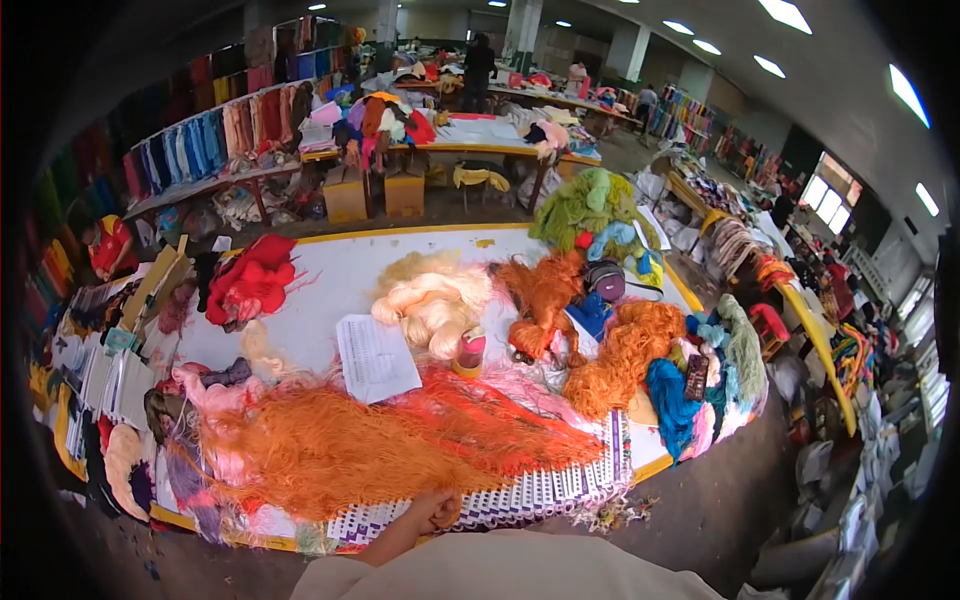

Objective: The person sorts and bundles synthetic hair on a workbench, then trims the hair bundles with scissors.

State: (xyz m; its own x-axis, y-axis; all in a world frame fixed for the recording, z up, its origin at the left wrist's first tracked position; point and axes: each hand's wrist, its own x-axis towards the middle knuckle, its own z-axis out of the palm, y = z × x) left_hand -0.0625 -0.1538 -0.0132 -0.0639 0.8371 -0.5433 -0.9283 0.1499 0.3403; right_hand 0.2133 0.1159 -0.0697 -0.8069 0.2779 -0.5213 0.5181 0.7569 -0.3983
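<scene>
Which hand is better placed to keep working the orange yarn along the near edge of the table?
Probably the left hand: it is the only hand in view, resting at the near edge of the orange yarn on the patterned strip. The right hand is out of view.

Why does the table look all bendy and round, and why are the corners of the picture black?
In the head view, a fisheye lens bows the table edge into a curve and leaves black corners. Ceiling lights glare white at top right, and the window is washed out. The orange yarn and the hand near it look fairly sharp; far shelves look softer and dimmer.
</scene>
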